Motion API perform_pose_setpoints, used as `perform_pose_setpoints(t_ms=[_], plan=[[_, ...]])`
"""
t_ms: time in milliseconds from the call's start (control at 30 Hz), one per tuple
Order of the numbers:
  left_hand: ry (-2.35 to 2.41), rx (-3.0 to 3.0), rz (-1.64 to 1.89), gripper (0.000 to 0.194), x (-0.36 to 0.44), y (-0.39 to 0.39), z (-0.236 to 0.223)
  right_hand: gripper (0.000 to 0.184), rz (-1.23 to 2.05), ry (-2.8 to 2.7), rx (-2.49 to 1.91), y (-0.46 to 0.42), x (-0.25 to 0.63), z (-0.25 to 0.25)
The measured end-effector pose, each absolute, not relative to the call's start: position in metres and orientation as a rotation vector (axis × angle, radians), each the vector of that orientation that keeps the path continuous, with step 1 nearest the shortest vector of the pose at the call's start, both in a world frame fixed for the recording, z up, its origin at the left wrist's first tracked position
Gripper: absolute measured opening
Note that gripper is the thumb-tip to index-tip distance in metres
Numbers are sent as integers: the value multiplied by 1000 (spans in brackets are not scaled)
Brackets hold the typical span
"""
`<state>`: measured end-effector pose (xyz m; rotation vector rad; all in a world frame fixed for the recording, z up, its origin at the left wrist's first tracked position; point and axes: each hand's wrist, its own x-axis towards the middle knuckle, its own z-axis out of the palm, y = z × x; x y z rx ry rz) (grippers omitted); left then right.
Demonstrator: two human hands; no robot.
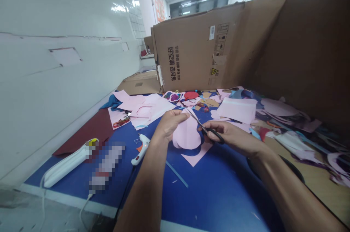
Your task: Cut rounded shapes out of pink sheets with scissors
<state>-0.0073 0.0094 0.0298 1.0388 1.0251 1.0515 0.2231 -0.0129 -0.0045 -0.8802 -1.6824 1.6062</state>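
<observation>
My left hand (170, 124) is closed on a pink paper cutout (187, 134) with rounded edges, thumb on top. In my right hand (218, 131) is a pair of black-handled scissors (215, 135), its blades pointing up and left across the cutout's upper right edge. Below the cutout, a pink paper offcut (195, 156) with a curved edge lies on or just above the blue table. Left of my left forearm rests a white glue gun (141, 150) with an orange trigger.
Pink sheets (155, 106) and red-handled scissors (121, 120) lie at the back left. Paper scraps (237, 109) cover the right side. A large cardboard box (197, 53) walls off the back. Power strips (68, 164) lie at the left, near maroon sheet material (84, 131).
</observation>
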Motion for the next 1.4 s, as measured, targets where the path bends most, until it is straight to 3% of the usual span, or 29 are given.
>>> perform_pose_setpoints(t_ms=[1400], plan=[[1046,1011,1108,22,-3,15,20,49,1612,-1604,-867,-11,219,-9]])
